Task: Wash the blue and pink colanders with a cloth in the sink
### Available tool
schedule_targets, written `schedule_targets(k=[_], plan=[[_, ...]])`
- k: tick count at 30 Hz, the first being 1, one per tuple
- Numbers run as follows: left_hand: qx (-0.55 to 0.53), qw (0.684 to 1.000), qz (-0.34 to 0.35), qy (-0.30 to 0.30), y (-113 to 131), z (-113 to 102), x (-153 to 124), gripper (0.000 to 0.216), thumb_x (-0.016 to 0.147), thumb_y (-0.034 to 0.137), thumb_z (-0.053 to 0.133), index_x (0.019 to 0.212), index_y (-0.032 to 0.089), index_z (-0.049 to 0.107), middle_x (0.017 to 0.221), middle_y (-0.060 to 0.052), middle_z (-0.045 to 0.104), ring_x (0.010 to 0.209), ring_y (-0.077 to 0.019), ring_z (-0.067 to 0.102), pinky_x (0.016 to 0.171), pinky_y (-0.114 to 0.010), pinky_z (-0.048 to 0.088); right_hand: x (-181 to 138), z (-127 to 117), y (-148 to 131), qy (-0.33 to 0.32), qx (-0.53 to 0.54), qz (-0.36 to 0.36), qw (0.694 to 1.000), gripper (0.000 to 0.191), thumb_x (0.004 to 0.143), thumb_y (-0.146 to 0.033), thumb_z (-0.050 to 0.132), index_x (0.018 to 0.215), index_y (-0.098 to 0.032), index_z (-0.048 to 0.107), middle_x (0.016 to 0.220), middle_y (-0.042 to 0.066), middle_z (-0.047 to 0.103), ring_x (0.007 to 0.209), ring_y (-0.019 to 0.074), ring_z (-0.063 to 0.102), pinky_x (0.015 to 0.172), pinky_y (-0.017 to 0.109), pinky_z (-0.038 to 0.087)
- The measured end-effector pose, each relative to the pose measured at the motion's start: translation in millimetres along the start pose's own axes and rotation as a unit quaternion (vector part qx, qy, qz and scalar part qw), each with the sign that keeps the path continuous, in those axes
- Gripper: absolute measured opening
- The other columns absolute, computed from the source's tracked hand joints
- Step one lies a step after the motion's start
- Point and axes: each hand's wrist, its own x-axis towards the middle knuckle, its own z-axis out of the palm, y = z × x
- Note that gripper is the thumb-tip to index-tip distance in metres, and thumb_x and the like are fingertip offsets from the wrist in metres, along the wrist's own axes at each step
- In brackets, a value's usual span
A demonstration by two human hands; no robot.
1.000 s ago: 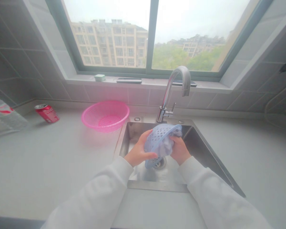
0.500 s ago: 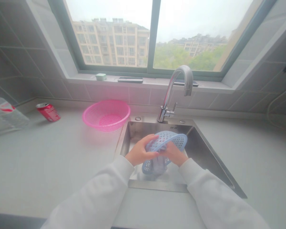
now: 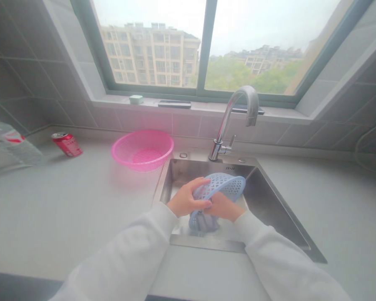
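A light-blue plastic slipper (image 3: 235, 186), full of small holes, is held tilted above the sink basin. My left hand (image 3: 189, 198) grips its left side, thumb stretched toward the right and fingers over the top edge. My right hand (image 3: 222, 206) is closed underneath the raised edge, its fingertips partly hidden by the slipper and by my left thumb. Below the hands hangs a greyish, blurred part (image 3: 208, 222); I cannot tell whether it belongs to the slipper. Around both hands lies the stainless steel sink (image 3: 275, 209).
Behind the sink rises a chrome tap (image 3: 227, 121), its spout over the basin. A pink plastic basket (image 3: 144, 146) stands left of the sink. Farther left are a tilted red can (image 3: 67, 144) and a clear plastic bottle or wrapper (image 3: 11, 144). A dark phone-like slab (image 3: 174, 104) lies on the windowsill.
The view has shifted slightly. My right hand has moved a little to the left under the slipper's edge, closer to my left thumb. Both hands keep their hold.
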Motion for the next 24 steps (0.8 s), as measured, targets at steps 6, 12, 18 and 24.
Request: schedule_targets(k=[6, 12, 18, 24], plan=[[-0.006, 1.000, 0.030, 0.009, -3.3, 1.8, 2.6, 0.084, 0.070, 0.041, 0.091, 0.148, 0.030, 0.061, 0.167, -0.013, 0.043, 0.154, -0.0398, 0.039, 0.129, -0.059, 0.027, 1.8, -28.5, 1.4, 0.198, 0.211, 0.007, 0.957, 0.037, 0.072, -0.039, 0.078, 0.105, -0.024, 0.072, 0.108, 0.009, 0.079, 0.106, 0.0338, 0.073, 0.098, 0.053, 0.057], [-0.064, 0.998, 0.022, 0.021, -7.9, 6.8, 4.7, 0.082, 0.069, 0.035, 0.091, 0.145, 0.027, 0.062, 0.159, -0.013, 0.051, 0.144, -0.0393, 0.051, 0.124, -0.059, 0.035, 0.6, -22.7, -10.5, 0.177, 0.228, 0.026, 0.957, 0.036, 0.066, -0.033, 0.079, 0.100, -0.023, 0.074, 0.101, 0.008, 0.080, 0.097, 0.0332, 0.074, 0.091, 0.049, 0.059], [0.033, 0.999, 0.018, -0.002, -0.5, 1.7, 1.0, 0.077, 0.071, 0.035, 0.088, 0.143, 0.023, 0.065, 0.160, -0.017, 0.051, 0.150, -0.0418, 0.044, 0.127, -0.058, 0.030, -0.3, 2.4, -4.6, -0.025, -0.046, -0.038, 0.998, 0.029, 0.062, -0.013, 0.073, 0.087, -0.025, 0.079, 0.101, 0.006, 0.080, 0.110, 0.0342, 0.070, 0.111, 0.051, 0.048], [-0.010, 0.999, 0.043, 0.007, -3.8, 1.9, 2.4, 0.079, 0.075, 0.038, 0.086, 0.148, 0.027, 0.060, 0.166, -0.014, 0.044, 0.154, -0.0397, 0.040, 0.128, -0.057, 0.028, 0.8, -24.5, -2.5, 0.192, 0.162, -0.008, 0.968, 0.030, 0.075, -0.038, 0.076, 0.103, -0.026, 0.073, 0.106, 0.008, 0.078, 0.103, 0.0323, 0.072, 0.101, 0.053, 0.056]])
